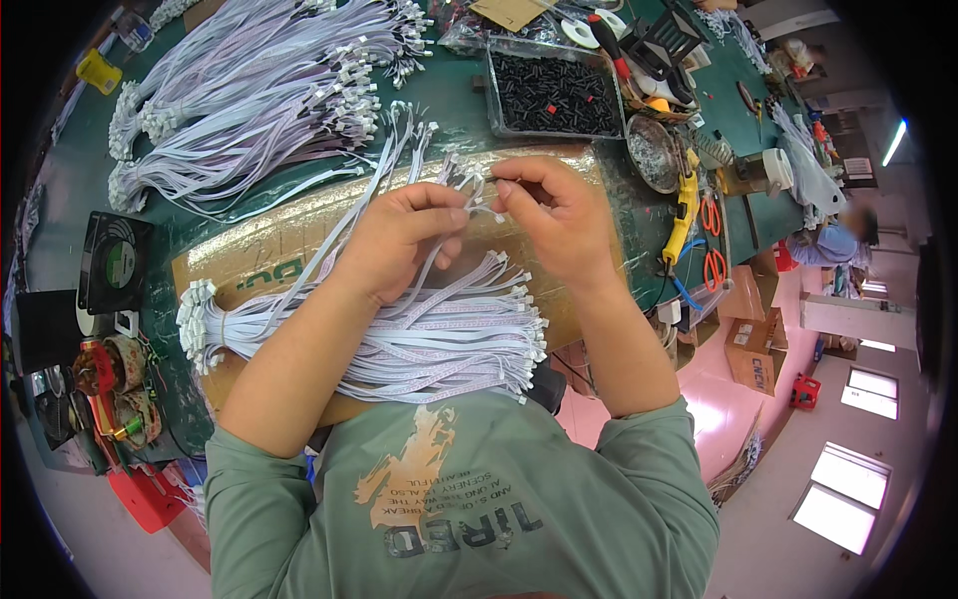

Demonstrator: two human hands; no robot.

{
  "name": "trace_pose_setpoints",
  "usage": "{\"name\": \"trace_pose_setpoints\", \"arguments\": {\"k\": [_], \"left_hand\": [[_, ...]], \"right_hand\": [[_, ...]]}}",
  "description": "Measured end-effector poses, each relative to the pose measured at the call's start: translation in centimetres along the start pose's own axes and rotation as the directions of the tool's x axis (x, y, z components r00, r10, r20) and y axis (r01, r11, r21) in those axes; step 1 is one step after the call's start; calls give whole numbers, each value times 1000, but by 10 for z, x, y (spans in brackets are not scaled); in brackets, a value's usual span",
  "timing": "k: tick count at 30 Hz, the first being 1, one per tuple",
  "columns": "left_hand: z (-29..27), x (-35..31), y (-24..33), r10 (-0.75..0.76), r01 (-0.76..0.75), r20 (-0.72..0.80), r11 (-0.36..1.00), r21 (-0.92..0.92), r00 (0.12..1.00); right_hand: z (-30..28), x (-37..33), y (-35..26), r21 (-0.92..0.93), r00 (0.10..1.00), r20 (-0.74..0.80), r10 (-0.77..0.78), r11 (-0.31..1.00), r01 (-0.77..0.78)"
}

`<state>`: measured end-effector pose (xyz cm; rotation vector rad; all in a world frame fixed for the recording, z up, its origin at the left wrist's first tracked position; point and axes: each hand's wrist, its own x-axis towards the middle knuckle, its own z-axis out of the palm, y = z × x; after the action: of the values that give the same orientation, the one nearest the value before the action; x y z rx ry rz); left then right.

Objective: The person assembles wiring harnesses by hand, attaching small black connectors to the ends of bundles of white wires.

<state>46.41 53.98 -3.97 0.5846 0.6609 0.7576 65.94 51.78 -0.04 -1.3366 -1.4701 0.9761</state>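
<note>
My left hand (411, 232) is closed round a white flat cable (349, 225), whose end comes out by the fingertips. Close on its right, my right hand (555, 212) pinches at the split wire ends (476, 192) of that cable. A small dark piece seems to sit between its thumb and forefinger, too small to make out. Under my forearms lies a bundle of white flat cables (429, 344) with white plugs at both ends. It rests on a brown cardboard sheet (230, 265).
Larger cable bundles (249, 110) lie at the back left. A clear tray of small black parts (559, 95) stands behind my hands. To the right are a metal bowl (652, 152), a yellow-handled tool (683, 215) and orange-handled scissors (713, 250). A black fan (117, 264) stands left.
</note>
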Motion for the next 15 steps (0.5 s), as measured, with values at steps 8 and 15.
{"name": "trace_pose_setpoints", "arguments": {"k": [8,15], "left_hand": [[3,-1,1,-14,14,-3,1000,-8,1000],[3,-1,0,-4,4,-4,1000,19,1000]], "right_hand": [[-7,0,-18,-208,995,37,-88,974,94],[-11,4,-21,-377,971,138,-197,896,235]]}}
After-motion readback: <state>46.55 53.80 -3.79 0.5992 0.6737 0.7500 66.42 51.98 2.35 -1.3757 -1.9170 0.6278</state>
